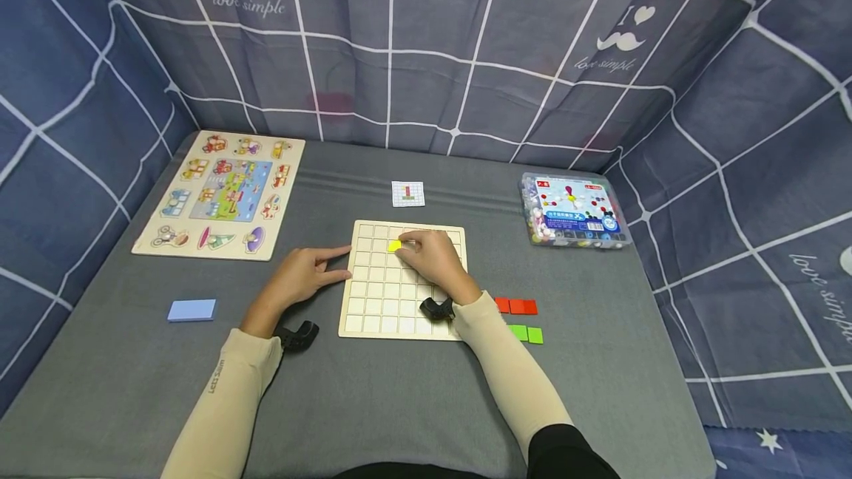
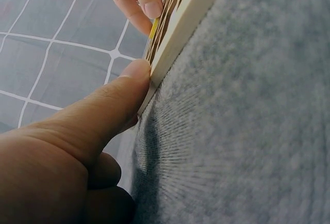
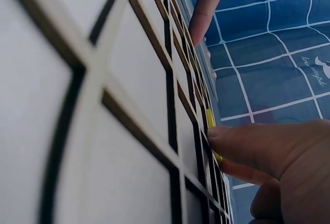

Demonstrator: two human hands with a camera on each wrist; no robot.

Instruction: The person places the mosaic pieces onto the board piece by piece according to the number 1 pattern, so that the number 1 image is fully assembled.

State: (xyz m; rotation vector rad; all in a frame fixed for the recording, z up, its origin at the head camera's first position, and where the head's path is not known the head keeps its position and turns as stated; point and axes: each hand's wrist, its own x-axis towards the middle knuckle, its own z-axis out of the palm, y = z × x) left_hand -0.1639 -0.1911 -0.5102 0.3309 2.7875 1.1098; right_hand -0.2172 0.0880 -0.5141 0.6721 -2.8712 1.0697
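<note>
A wooden grid board [image 1: 382,333] of pale square cells lies flat on the grey table. My left hand [image 1: 301,272] touches its left edge with thumb and index finger stretched out and spaced apart; the other fingers are folded under. Over the upper part of the grid, my right hand [image 1: 435,261] pinches a yellow square tile [image 1: 395,246] between thumb and finger. The right wrist view shows the yellow tile [image 3: 210,118] at the board's surface, partly hidden by the thumb. Whether it sits fully inside a cell I cannot tell.
Right of the board lie red tiles [image 1: 523,307] and green tiles [image 1: 535,335], partly behind the right sleeve. A small pattern card [image 1: 408,194] lies beyond the board. A picture puzzle board [image 1: 286,202] and blue block [image 1: 191,310] are left; a plastic box [image 1: 575,211] stands back right.
</note>
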